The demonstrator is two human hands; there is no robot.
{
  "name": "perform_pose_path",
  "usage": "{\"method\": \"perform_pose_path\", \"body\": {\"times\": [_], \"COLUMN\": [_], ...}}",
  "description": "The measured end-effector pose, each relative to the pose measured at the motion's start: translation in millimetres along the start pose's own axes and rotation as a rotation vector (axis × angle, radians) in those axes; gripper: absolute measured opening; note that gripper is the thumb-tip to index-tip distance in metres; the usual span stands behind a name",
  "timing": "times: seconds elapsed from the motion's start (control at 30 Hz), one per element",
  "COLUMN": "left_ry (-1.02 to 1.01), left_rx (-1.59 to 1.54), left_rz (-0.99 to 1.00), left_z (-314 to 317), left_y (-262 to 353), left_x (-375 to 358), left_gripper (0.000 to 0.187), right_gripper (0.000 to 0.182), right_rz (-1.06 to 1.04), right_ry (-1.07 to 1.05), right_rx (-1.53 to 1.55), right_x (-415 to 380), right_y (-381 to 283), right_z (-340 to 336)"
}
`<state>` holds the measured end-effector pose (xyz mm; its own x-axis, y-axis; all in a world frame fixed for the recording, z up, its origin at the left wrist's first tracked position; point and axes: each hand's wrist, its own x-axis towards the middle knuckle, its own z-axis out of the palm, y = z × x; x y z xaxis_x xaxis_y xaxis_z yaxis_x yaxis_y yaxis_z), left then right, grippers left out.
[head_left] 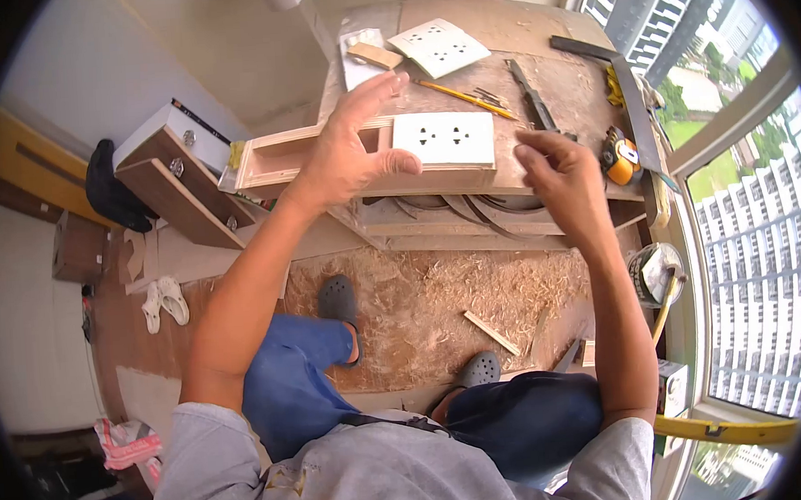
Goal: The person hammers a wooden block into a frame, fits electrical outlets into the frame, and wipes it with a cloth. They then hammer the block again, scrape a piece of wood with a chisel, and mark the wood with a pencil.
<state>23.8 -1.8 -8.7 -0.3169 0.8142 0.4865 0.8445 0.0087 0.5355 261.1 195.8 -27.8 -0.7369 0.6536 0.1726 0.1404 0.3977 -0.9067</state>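
A white double socket plate (444,140) sits over the right end of a long, shallow wooden box (289,158) at the bench's front edge. My left hand (349,152) is open above the box, thumb and fingers spread wide, with the thumb tip overlapping the plate's left edge. To the right of the plate, my right hand (563,171) is raised with its fingers curled and the thumb close to the index finger. I cannot tell if something small is pinched there. Behind the box lie a yellow pencil (466,98) and several screws (490,97).
Another socket plate (439,48) and a small wood block (375,55) lie at the back of the bench (386,17). A tape measure (619,156) and a dark metal square (630,98) are on the right. Wood shavings (458,292) cover the floor. A drawer cabinet (185,176) stands left.
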Motion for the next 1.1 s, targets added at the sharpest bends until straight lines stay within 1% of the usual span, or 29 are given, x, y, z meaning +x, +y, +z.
{"method": "perform_pose_path", "body": {"times": [0.03, 0.07, 0.1, 0.13, 0.17, 0.2, 0.23, 0.3, 0.37, 0.43, 0.47, 0.5, 0.53, 0.57, 0.6, 0.63, 0.7, 0.73, 0.77, 0.83, 0.87, 0.93, 0.97, 1.03, 1.1], "left_ry": [0.092, 0.063, 0.086, 0.084, 0.080, 0.166, 0.193, 0.112, 0.099, 0.102, 0.113, 0.191, 0.273, 0.286, 0.316, 0.339, 0.336, 0.341, 0.343, 0.331, 0.324, 0.307, 0.309, 0.304, 0.287], "left_rx": [-0.077, 0.014, 0.010, -0.079, -0.173, -0.210, -0.229, -0.077, -0.068, -0.051, -0.064, -0.071, -0.073, -0.082, -0.057, -0.030, -0.058, -0.053, -0.048, -0.022, -0.030, -0.043, -0.034, -0.030, 0.002], "left_rz": [-0.001, 0.034, 0.021, -0.051, -0.115, -0.140, -0.119, -0.203, -0.216, -0.263, -0.260, -0.224, -0.191, -0.194, -0.194, -0.203, -0.251, -0.232, -0.210, -0.239, -0.240, -0.238, -0.232, -0.215, -0.178], "left_z": [-8.1, -26.6, -44.0, -60.4, -71.8, -74.5, -79.6, -84.5, -89.7, -99.2, -102.4, -106.5, -110.7, -114.3, -118.3, -121.8, -123.4, -123.7, -122.9, -123.5, -123.3, -121.2, -120.2, -118.7, -120.1], "left_y": [1.6, 1.8, -0.5, -5.2, -11.1, -19.4, -22.3, -22.1, -14.6, -13.2, -20.4, -29.9, -38.8, -45.7, -52.3, -57.1, -63.5, -67.1, -68.0, -67.2, -67.4, -67.7, -67.9, -63.8, -54.1], "left_x": [-0.6, -2.6, -4.8, -6.8, -10.5, -16.0, -18.5, -30.9, -38.5, -42.3, -42.8, -45.7, -48.1, -49.2, -49.9, -52.1, -57.7, -59.7, -63.6, -67.1, -69.3, -70.4, -70.0, -65.8, -61.5], "left_gripper": [0.084, 0.077, 0.077, 0.070, 0.063, 0.050, 0.050, 0.046, 0.046, 0.046, 0.046, 0.046, 0.046, 0.046, 0.045, 0.045, 0.044, 0.045, 0.045, 0.046, 0.047, 0.048, 0.051, 0.053, 0.061], "right_gripper": [0.030, 0.030, 0.030, 0.028, 0.031, 0.034, 0.037, 0.043, 0.048, 0.058, 0.061, 0.061, 0.059, 0.057, 0.055, 0.055, 0.055, 0.057, 0.058, 0.051, 0.051, 0.041, 0.027, 0.025, 0.021], "right_rz": [0.040, -0.003, -0.045, -0.113, -0.175, -0.193, -0.219, -0.340, -0.376, -0.401, -0.260, -0.263, -0.242, -0.218, -0.198, -0.197, -0.168, -0.174, -0.260, -0.082, -0.080, 0.118, 0.142, 0.187, 0.244], "right_ry": [0.011, -0.001, -0.011, -0.025, -0.039, -0.050, -0.051, 0.011, -0.067, -0.183, -0.257, -0.262, -0.143, -0.025, 0.013, 0.000, -0.119, -0.171, -0.299, -0.199, -0.206, 0.020, -0.010, 0.120, 0.154], "right_rx": [-0.007, -0.052, -0.099, -0.204, -0.234, -0.312, -0.396, -0.537, -0.610, -0.761, -0.821, -0.840, -0.770, -0.694, -0.702, -0.709, -0.852, -0.827, -0.936, -0.848, -0.852, -0.321, -0.113, -0.013, -0.151], "right_x": [6.2, 14.1, 23.7, 36.7, 54.4, 70.4, 89.4, 125.9, 184.0, 206.4, 212.4, 226.8, 250.9, 264.3, 264.8, 274.0, 294.3, 308.3, 352.8, 340.7, 337.4, 350.0, 359.5, 343.2, 295.6], "right_y": [-12.3, -20.8, -28.1, -34.5, -35.5, -40.5, -48.4, -60.6, -36.5, -40.7, -48.3, -40.6, -23.8, -16.2, -23.1, -17.2, 6.1, 19.0, 68.5, 47.6, 37.4, 39.3, 39.6, 4.1, -51.8], "right_z": [-7.1, -12.5, -16.3, -17.8, -16.4, -11.2, -6.8, 13.1, 31.0, 49.6, 55.1, 58.0, 62.8, 66.2, 69.2, 72.1, 76.2, 78.0, 76.0, 81.0, 84.6, 77.0, 69.0, 61.9, 50.9]}}
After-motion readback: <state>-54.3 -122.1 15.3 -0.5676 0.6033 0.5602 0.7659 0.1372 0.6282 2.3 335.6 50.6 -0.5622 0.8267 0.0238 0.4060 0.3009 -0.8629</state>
